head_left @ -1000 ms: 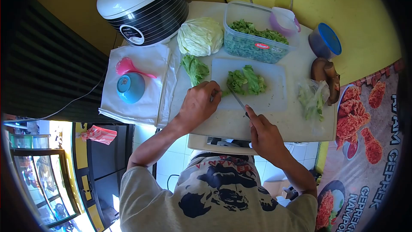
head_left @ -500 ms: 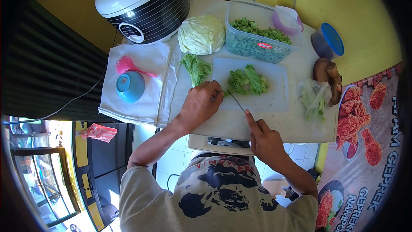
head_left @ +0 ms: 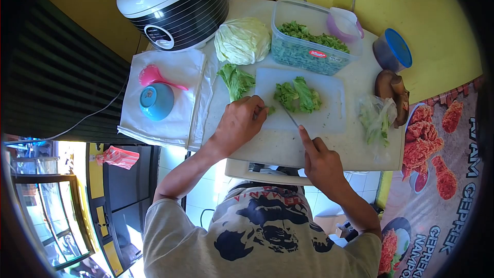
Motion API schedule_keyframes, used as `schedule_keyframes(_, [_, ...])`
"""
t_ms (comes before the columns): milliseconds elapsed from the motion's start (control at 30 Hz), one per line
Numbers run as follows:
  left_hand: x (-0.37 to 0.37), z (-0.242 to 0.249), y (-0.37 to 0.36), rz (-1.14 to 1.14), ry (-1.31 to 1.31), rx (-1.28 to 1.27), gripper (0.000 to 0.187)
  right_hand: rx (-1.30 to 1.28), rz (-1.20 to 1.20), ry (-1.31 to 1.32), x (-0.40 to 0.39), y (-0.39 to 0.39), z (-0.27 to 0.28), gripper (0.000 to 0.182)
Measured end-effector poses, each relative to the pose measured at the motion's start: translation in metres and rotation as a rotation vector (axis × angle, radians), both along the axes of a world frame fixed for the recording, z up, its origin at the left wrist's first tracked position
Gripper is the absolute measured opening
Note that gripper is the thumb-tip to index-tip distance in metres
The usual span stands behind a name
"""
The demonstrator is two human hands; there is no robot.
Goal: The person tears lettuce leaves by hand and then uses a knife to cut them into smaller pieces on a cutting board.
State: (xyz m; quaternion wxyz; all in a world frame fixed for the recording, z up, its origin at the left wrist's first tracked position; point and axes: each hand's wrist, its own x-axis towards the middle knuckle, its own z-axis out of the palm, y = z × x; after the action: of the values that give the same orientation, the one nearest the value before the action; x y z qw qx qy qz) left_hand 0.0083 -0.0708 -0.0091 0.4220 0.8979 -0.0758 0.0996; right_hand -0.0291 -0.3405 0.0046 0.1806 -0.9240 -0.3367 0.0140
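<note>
My left hand [head_left: 240, 124] is closed around a bunch of lettuce [head_left: 236, 81] at the left edge of the white cutting board [head_left: 332, 116]. Leaves stick out beyond the knuckles, and a small green end shows by the fingertips. In my right hand [head_left: 323, 163] is a knife [head_left: 290, 117], its index finger stretched along the back of the blade. The blade points up and left over the board, a little apart from my left fingers. Cut lettuce pieces [head_left: 298, 96] lie on the board just past the knife tip.
Behind the board stand a plastic container [head_left: 309, 54] of chopped greens and a cabbage [head_left: 242, 41]. A rice cooker [head_left: 177, 13], blue bowl [head_left: 157, 102] and pink ladle [head_left: 152, 75] are at left. To the right are a bagged vegetable [head_left: 378, 121] and blue-lidded tub [head_left: 393, 49].
My right hand and the knife have shifted slightly right and down, so the blade sits farther from my left fingers. The left hand has barely moved.
</note>
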Motion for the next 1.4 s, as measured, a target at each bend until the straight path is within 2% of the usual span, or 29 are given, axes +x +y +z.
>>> schedule_keyframes(167, [-0.004, 0.012, 0.004, -0.009, 0.035, -0.085, 0.013, 0.168, -0.003, 0.035, -0.004, 0.006, -0.005, 0.071])
schedule_keyframes(333, [-0.008, 0.018, 0.005, -0.012, 0.112, -0.098, 0.016, 0.145, 0.018, 0.072, -0.012, 0.008, -0.006, 0.071])
schedule_keyframes(733, [-0.005, 0.005, 0.002, 0.011, 0.047, -0.069, 0.009, 0.052, 0.008, 0.061, -0.022, 0.011, 0.003, 0.071])
schedule_keyframes(967, [-0.005, 0.003, 0.003, 0.030, 0.036, -0.083, 0.011, -0.050, 0.010, 0.060, -0.022, 0.018, 0.003, 0.079])
schedule_keyframes(1167, [-0.004, 0.004, 0.003, 0.042, 0.056, -0.055, 0.014, -0.089, 0.009, 0.016, -0.009, 0.036, 0.004, 0.077])
schedule_keyframes(1400, [-0.005, 0.009, 0.007, 0.022, 0.092, -0.033, 0.016, -0.024, -0.005, -0.032, -0.002, 0.027, -0.005, 0.074])
